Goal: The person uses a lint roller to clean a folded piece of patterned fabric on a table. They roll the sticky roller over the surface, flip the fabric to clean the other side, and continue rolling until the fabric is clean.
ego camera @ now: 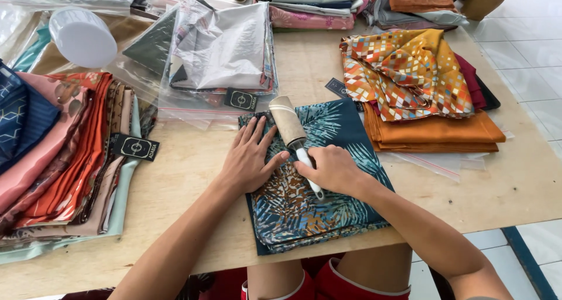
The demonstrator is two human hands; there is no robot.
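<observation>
Spanning the view, the plywood surface (193,165) carries fabric stacks (58,159) at left, bagged cloths (219,54) behind and an orange pile (430,130) at right. At its near edge lies a folded teal leaf-print scarf (304,209). The left hand (249,156) presses flat on the scarf, fingers spread and released, just beside the right hand (331,168), clenched around the white handle of a lint roller (291,123) resting on the scarf's far part.
</observation>
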